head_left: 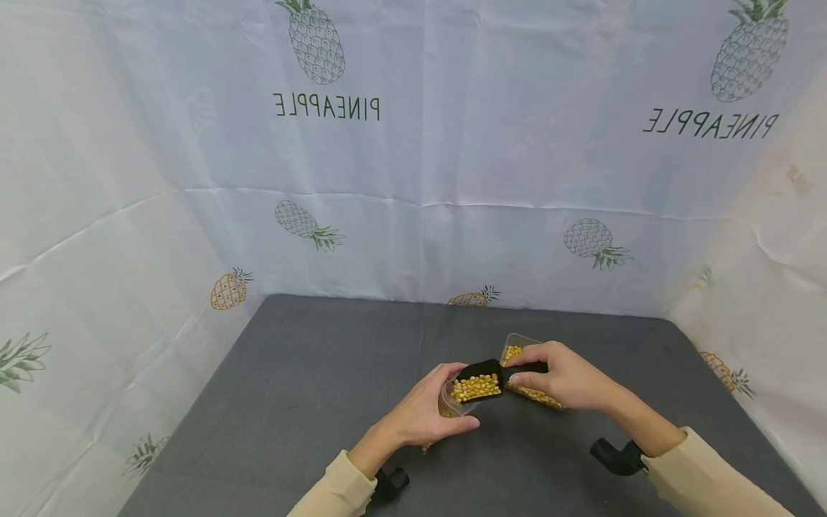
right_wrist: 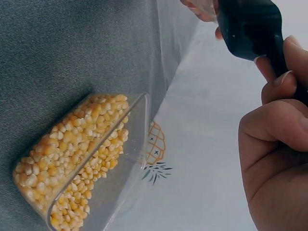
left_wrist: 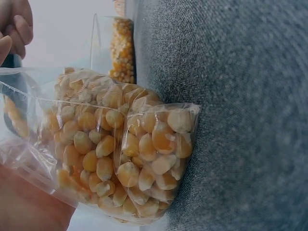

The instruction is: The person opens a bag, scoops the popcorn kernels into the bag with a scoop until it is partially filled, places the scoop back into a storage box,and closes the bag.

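A black scoop (head_left: pixel 494 368) loaded with yellow corn kernels (head_left: pixel 477 388) is held by its handle in my right hand (head_left: pixel 568 377). The scoop's front overlaps the mouth of a clear plastic bag (left_wrist: pixel 91 144), which is partly filled with kernels and stands on the table. My left hand (head_left: pixel 429 409) grips the bag around its upper part, thumb on the near side. Just beyond the scoop, partly behind my right hand, a clear rectangular container (right_wrist: pixel 86 159) holds more kernels.
The dark grey table (head_left: pixel 323 373) is enclosed by pale curtains (head_left: pixel 420 158) printed with pineapples. Black straps (head_left: pixel 619 458) with camera mounts sit at both wrists.
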{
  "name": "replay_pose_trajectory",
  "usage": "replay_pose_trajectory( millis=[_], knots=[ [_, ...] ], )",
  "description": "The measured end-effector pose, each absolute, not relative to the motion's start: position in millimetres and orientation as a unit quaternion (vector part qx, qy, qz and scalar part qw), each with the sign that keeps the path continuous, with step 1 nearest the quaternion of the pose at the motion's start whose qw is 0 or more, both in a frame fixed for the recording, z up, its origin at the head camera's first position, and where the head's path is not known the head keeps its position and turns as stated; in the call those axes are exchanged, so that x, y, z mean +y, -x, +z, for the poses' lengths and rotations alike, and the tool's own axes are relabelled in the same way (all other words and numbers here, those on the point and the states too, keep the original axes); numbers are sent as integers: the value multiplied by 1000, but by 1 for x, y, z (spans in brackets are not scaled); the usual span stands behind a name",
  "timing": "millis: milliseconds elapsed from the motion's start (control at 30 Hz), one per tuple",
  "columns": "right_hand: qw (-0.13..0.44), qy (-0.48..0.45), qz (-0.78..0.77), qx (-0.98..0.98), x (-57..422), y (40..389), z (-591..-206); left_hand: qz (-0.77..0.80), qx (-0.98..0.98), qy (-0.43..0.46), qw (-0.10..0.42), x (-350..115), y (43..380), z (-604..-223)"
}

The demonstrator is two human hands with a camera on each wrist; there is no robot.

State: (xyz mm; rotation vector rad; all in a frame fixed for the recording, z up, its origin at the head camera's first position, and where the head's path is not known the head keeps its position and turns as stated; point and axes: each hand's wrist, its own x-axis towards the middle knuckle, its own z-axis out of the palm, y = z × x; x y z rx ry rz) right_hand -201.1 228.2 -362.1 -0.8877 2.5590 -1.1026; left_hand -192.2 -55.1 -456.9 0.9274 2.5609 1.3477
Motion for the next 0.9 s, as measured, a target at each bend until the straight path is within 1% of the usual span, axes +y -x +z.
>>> replay_pose_trajectory(
  millis=[533,900],
  knots=[
    [92,309,-340,884,220,199,-355,452,834,-312,47,-56,194,-459],
    [87,305,-340,885,223,197,-357,452,833,-314,50,-57,195,-458]
  ],
)
